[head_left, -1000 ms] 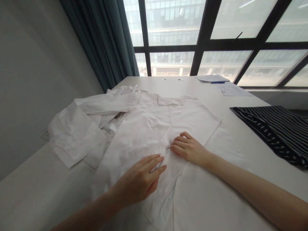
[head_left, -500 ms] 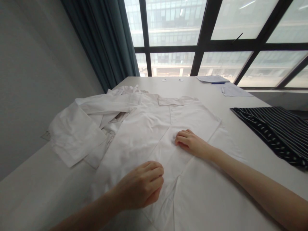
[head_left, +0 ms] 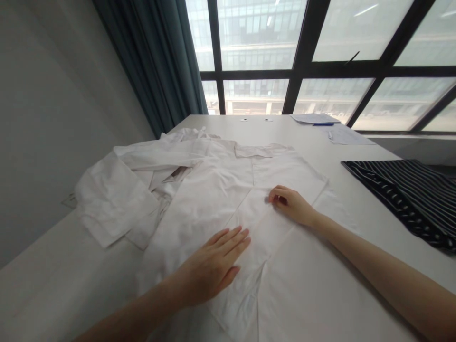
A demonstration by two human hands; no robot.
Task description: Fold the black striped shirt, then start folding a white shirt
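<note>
A white collared garment [head_left: 221, 183], shirt- or coat-like, lies spread on the table with its collar at the far end. One sleeve is folded out to the left. My left hand [head_left: 217, 263] rests palm down over its front, fingers stretched out and the thumb apart. Higher up, my right hand [head_left: 287, 202] has thumb and forefinger pinched together at the overlapping front edge, where the cloth appears to be between the tips. Nearer me, the front opening shows a crease and a small gap.
Black striped cloth [head_left: 409, 194] lies folded at the table's right edge. Papers [head_left: 349, 135] and a blue pen [head_left: 323, 124] are at the back right of the white table [head_left: 306, 130]. A dark curtain [head_left: 153, 61] and windows stand behind; a wall is on the left.
My left hand has gone from curled fingers to a flat, stretched hand, slightly further forward. My right hand has shifted a little right and now forms a pinch. The garment lies nearly unchanged.
</note>
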